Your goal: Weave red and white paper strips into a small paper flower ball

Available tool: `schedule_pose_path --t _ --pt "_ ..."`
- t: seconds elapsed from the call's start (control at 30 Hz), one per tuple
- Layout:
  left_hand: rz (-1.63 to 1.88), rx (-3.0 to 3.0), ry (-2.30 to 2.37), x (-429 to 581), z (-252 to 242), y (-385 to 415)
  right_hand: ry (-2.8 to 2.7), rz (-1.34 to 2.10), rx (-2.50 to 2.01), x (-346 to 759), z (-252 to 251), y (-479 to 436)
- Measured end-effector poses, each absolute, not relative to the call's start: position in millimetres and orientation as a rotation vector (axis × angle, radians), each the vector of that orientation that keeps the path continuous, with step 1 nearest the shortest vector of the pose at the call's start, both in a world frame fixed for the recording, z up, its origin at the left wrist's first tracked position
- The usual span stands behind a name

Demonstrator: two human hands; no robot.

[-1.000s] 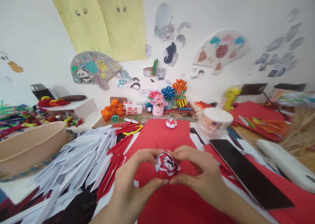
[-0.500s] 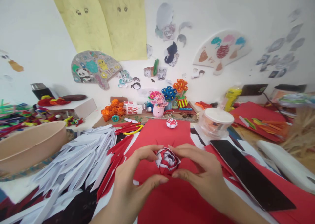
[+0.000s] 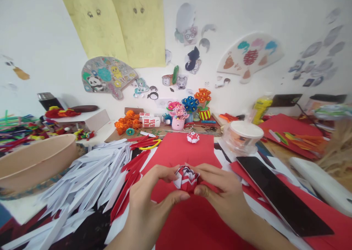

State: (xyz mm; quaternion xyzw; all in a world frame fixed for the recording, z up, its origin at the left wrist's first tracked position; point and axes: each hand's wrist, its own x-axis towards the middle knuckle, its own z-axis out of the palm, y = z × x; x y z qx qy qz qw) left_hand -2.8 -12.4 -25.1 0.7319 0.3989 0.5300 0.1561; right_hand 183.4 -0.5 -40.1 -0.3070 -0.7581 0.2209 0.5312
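Between my two hands is a red and white folded paper ball, with layered pointed edges around its top. My left hand grips its left side, fingers behind and thumb in front. On the other side, my right hand pinches it with thumb and fingertips. Below them lies a red paper sheet. A second, smaller red and white paper ball rests on that sheet, farther from me.
White paper strips and red strips are heaped to the left, beside a beige oval basin. At right lie a black phone and a lidded white tub. Pipe-cleaner flowers stand by the wall.
The paper ball has been tilted in my fingers, so more of its red and white zigzag side shows. Both hands still hold it. The view has shifted slightly.
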Motion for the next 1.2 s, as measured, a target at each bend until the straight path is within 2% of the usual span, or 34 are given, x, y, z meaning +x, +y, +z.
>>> schedule_pose_path --t 0.43,0.67,1.2 --pt "1.534 2.101 1.147 -3.3 -23.7 -7.1 -1.769 0.803 -0.805 183.8 -37.9 -3.3" --pt "1.565 2.105 1.113 0.5 -24.0 -9.1 -1.738 0.728 -0.816 179.9 -32.0 -5.5" --pt "1.527 1.959 1.082 -0.4 -25.0 -10.1 -1.442 1.364 -0.645 182.3 -40.5 4.0"
